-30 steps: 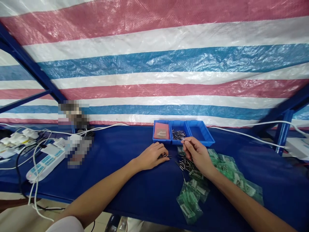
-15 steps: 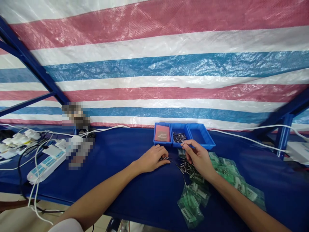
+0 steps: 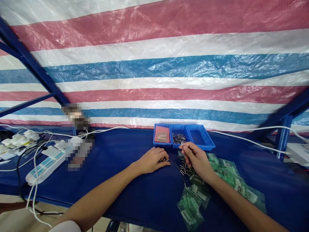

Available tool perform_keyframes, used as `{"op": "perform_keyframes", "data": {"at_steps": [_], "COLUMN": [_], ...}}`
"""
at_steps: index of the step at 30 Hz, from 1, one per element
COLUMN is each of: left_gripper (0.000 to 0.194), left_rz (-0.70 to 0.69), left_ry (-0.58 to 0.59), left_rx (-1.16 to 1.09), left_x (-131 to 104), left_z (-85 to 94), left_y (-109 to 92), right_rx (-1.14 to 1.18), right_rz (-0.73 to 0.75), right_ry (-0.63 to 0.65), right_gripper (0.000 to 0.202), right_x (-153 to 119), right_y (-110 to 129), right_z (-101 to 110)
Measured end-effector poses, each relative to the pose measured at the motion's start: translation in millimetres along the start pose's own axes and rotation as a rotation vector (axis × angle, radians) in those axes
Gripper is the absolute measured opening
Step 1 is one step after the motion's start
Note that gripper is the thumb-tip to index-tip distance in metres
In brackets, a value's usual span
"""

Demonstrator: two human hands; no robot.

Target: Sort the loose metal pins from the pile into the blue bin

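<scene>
left hand (image 3: 152, 160) holds thin metal rods (image 3: 164, 160), right hand (image 3: 196, 158) near blue bins (image 3: 200, 136).

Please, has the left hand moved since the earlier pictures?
No, not noticeably: the left hand keeps its place in front of the leftmost blue bin.

No legible words or numbers, pale arrow-like shape (image 3: 162, 137) on pink sheet (image 3: 160, 130) in blue tray (image 3: 200, 135), unclear whether printed
</scene>
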State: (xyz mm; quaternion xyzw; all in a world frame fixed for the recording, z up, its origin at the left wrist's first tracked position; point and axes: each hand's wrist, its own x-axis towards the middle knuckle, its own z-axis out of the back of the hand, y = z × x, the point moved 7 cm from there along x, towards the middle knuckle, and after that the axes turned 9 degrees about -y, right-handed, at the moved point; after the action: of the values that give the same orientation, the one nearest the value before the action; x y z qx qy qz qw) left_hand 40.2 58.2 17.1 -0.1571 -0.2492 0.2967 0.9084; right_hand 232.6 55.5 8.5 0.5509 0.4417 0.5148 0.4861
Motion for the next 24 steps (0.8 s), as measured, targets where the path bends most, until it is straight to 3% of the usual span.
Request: {"op": "perform_keyframes", "data": {"at_steps": [24], "left_gripper": [0.029], "left_rz": [0.016], "left_ry": [0.009], "left_rx": [-0.022], "left_x": [-0.9], "left_z": [-0.4], "left_y": [1.5], "right_rx": [-0.051], "right_rz": [0.032], "right_ry": [-0.043], "right_gripper": [0.040], "right_x": [3.3], "right_y": [2.8], "right_z": [7.5]}}
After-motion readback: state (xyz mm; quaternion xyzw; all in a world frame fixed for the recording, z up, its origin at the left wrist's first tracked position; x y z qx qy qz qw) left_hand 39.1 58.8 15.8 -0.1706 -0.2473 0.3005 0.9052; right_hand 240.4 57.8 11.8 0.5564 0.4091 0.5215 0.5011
